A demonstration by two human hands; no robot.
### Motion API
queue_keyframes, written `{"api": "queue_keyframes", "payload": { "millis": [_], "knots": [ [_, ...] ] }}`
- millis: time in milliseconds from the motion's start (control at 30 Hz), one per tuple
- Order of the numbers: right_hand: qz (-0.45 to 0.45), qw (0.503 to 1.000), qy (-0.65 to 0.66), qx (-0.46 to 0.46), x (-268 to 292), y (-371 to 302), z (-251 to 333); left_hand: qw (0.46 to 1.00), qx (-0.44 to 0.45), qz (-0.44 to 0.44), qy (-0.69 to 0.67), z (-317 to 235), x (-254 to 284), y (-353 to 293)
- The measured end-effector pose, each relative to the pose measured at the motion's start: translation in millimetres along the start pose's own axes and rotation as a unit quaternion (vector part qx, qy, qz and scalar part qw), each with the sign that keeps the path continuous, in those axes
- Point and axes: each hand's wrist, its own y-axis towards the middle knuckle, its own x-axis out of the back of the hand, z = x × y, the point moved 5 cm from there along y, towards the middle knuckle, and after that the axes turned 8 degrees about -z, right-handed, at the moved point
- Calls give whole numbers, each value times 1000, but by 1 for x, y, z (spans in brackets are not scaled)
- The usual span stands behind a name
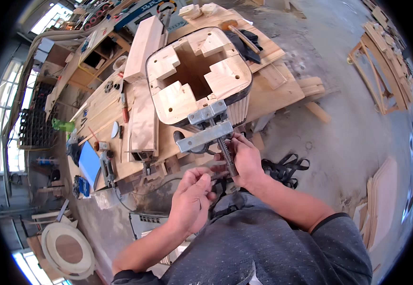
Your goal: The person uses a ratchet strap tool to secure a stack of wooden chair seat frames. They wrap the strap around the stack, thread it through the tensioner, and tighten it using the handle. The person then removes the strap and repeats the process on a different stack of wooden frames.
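"Where are we seeing the clamp (206, 136)?"

"It's sitting at the near rim of the wooden box (175, 103). Our right hand (247, 164) is curling by its screw (225, 153), perhaps steadying it; our left hand (191, 199) is bunching its fingers nearby. We cannot tell whether either is gripping."

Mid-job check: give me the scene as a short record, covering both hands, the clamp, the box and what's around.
Left hand: fingers curled, near the screw; contact unclear
Right hand: at the screw, fingers partly hidden
Clamp: metal, at the box's near side
Box: wooden, cross-shaped opening
Beyond box: mallet
Left on bench: blue panel
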Motion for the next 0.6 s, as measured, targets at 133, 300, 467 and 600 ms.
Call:
{"api": "queue_keyframes", "payload": {
  "millis": [133, 300, 467, 600],
  "knots": [
    [107, 994, 15, -35, 15, 27, -32, 986, -152, -10, 70, -11, -39, -24],
    [87, 987, 105, -89, -2, 23, -34, 926, -292, -5, 240, -18, -73, -26],
    [132, 978, -1, -159, 7, 21, -34, 784, -479, 223, 326, -36, -65, -11],
    [134, 976, -33, -168, 9, 20, -32, 797, -465, 230, 308, -37, -75, -11]
  ]
}}
